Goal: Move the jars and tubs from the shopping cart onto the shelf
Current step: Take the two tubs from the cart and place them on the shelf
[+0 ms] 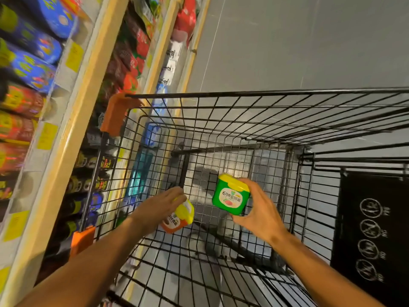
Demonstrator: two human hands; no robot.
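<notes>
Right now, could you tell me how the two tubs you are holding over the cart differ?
The green tub in the right hand has a green body; the orange tub in the left hand has an orange one. The green tub shows its whole front label, while the orange tub is largely covered by fingers. Both have yellow lids and are held inside the shopping cart.

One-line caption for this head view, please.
Over the wire cart, left hand grips an orange tub, right hand a green tub.

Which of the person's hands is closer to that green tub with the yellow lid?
Right. The right hand has the green tub in its grip above the cart; the left hand is off to its left, holding the orange tub.
</notes>
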